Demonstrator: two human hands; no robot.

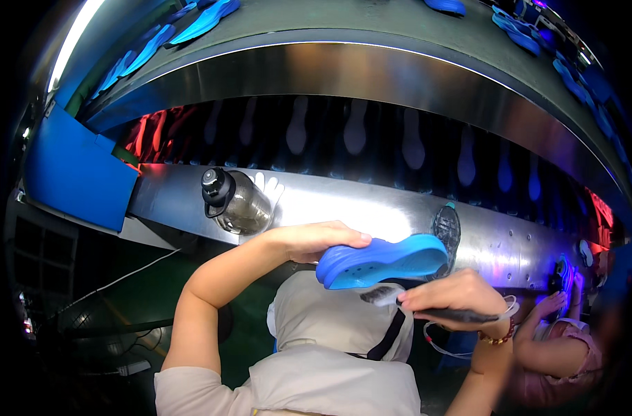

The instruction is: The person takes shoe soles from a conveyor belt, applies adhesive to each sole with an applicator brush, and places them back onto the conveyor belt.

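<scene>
My left hand [321, 238] grips a blue shoe sole [392, 261] by its left end, thumb on the upper edge. The sole is held tilted above my lap, its lighter blue face with small holes turned toward me. Just below and right of it, my right hand [458, 297] is closed on a dark-handled brush [461, 316]. The brush's pale tip [382, 296] points left, close under the sole; whether the two touch I cannot tell. A thin clear tube [446, 353] loops by my right wrist.
A dark drinking bottle [243, 204] leans on the metal ledge [344, 201] at left. A dark greenish container [446, 232] lies behind the sole. More soles lie on the green conveyor belt [344, 17] and show in the dark slot [355, 128] below. Another person [551, 347] works at right.
</scene>
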